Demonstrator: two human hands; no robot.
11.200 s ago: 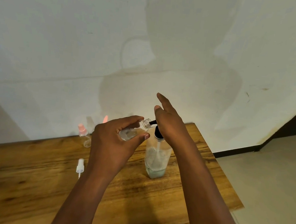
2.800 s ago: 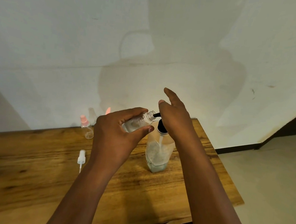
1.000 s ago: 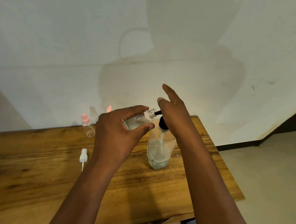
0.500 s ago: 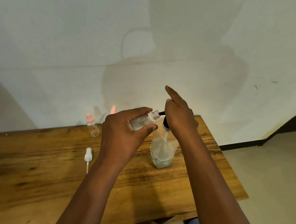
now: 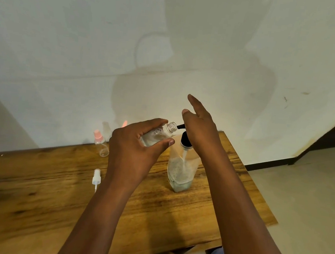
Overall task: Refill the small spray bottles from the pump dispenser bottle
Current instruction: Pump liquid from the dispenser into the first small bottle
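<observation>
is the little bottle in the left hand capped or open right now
Open. The small spray bottle shows a bare threaded neck at the pump nozzle; a white spray cap lies on the table.

Both my hands raised over the tabletop, forearms reaching in from the lower edge of the view.

My left hand curls its fingers and thumb around a small spray bottle, tilting it so the open neck points right. My right hand lies palm-down on the pump head, index finger straight and lifted toward the wall, thumb tip showing beside it, wrist bent downward.
</observation>
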